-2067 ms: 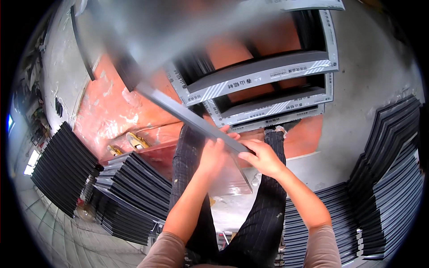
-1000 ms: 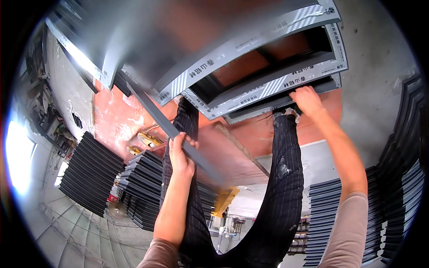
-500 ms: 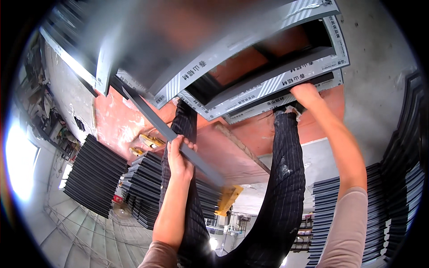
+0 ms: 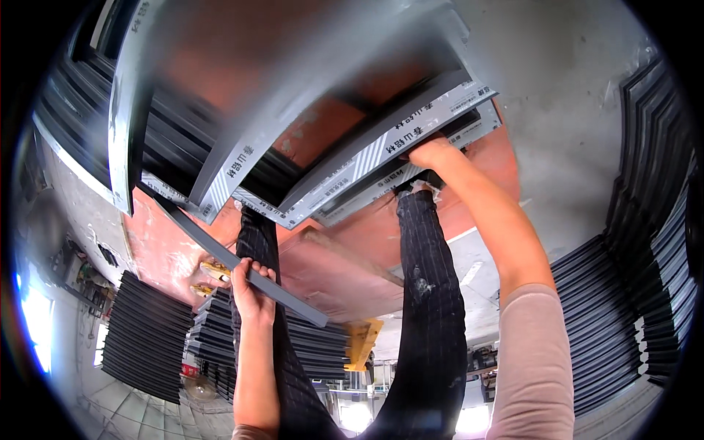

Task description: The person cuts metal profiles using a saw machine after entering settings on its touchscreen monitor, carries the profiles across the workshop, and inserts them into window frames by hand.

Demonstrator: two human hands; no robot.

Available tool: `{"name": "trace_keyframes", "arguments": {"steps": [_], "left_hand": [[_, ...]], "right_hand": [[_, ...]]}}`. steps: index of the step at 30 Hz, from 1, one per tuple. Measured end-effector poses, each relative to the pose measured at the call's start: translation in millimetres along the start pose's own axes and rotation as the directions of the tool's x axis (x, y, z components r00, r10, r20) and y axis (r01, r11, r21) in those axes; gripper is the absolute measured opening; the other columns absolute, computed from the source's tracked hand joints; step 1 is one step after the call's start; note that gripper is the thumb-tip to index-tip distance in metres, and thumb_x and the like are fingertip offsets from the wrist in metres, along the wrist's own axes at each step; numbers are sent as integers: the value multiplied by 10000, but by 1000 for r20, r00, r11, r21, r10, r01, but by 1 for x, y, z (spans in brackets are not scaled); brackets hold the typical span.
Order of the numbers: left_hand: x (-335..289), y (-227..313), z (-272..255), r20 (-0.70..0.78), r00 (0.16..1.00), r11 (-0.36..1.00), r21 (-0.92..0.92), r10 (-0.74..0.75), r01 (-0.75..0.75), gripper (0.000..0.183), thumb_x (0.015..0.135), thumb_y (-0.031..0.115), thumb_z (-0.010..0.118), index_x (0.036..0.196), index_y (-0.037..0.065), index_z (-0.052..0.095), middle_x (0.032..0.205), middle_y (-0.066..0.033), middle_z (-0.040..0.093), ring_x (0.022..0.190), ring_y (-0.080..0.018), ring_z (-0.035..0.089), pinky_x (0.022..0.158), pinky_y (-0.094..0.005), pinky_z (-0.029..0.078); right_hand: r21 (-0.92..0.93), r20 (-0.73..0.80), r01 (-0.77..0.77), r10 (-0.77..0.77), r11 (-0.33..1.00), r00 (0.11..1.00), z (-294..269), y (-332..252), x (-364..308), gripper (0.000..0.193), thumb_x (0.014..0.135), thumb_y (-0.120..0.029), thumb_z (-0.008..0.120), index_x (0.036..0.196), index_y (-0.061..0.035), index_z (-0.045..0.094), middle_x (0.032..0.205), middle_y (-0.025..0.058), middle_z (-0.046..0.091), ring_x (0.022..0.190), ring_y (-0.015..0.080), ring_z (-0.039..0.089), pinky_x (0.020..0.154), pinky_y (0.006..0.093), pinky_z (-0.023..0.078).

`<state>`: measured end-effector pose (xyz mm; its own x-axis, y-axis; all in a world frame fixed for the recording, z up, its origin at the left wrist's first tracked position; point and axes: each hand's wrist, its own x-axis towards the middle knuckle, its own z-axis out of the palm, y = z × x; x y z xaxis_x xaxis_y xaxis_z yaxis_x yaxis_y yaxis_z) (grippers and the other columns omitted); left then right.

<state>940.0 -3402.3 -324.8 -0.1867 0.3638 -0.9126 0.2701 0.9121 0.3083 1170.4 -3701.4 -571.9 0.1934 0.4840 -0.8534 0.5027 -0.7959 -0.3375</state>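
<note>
My left hand [image 4: 253,293] is closed round a long dark grey profile strip [image 4: 297,304], held slantwise. The strip's upper end runs up beside the corner of a large rectangular metal frame [image 4: 334,182], wrapped in pale printed film. My right hand [image 4: 433,152] grips the frame's near edge, its fingertips hidden in the gap there. Beneath that edge shows a second film-covered profile [image 4: 458,133]. The frame stands tilted in front of my legs, and its upper part is blurred.
A reddish board [image 4: 341,275] lies under the frame. Stacked dark profiles [image 4: 147,334] stand at the left, with more profile stacks [image 4: 587,323] at the right. Small yellow tools [image 4: 213,271] lie near my left hand. A yellow bracket [image 4: 363,345] sits between my legs.
The frame, the strip and both hands now appear further left. The frame's near corner sits lower, and more of its inner bars show. Both hands keep their holds.
</note>
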Motion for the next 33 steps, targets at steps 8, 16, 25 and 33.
{"name": "trace_keyframes", "arguments": {"steps": [8, 16, 25, 33], "left_hand": [[-5, 1, 7, 4, 1000, 1000, -15, -14, 14, 110, 896, 168, 654, 930, 91, 583, 777, -18, 567, 695, -151, 547, 740, -308, 505], [-6, 5, 2, 12, 1000, 999, -30, -23, 24, 132, 890, 188, 659, 935, 89, 583, 782, -9, 555, 707, -145, 532, 742, -303, 492], [-11, 5, 5, 43, 999, 999, -41, -32, 34, 139, 891, 190, 659, 943, 92, 577, 781, -8, 539, 717, -145, 519, 753, -307, 483], [-7, -5, 6, 33, 997, 993, -93, -70, 73, 125, 900, 182, 652, 943, 102, 567, 783, -7, 531, 711, -142, 509, 755, -314, 484]], "right_hand": [[27, 13, -26, 25, 999, 1000, -29, -23, -8, 511, 917, -326, 506, 1365, -81, 521, 1452, 118, 463, 1386, 291, 346, 1169, 408, 236], [-75, -87, -47, 40, 996, 995, -8, -29, -6, 466, 963, -297, 438, 1370, -88, 527, 1454, 132, 477, 1383, 291, 380, 1153, 427, 271], [-95, 47, -18, 23, 995, 999, -36, -31, 1, 464, 964, -271, 422, 1373, -77, 524, 1426, 148, 505, 1350, 313, 431, 1145, 437, 293], [-9, -244, 9, -11, 1000, 970, 32, 7, -13, 401, 943, -201, 450, 1268, -16, 593, 1321, 193, 577, 1256, 322, 526, 1070, 418, 402]]}}
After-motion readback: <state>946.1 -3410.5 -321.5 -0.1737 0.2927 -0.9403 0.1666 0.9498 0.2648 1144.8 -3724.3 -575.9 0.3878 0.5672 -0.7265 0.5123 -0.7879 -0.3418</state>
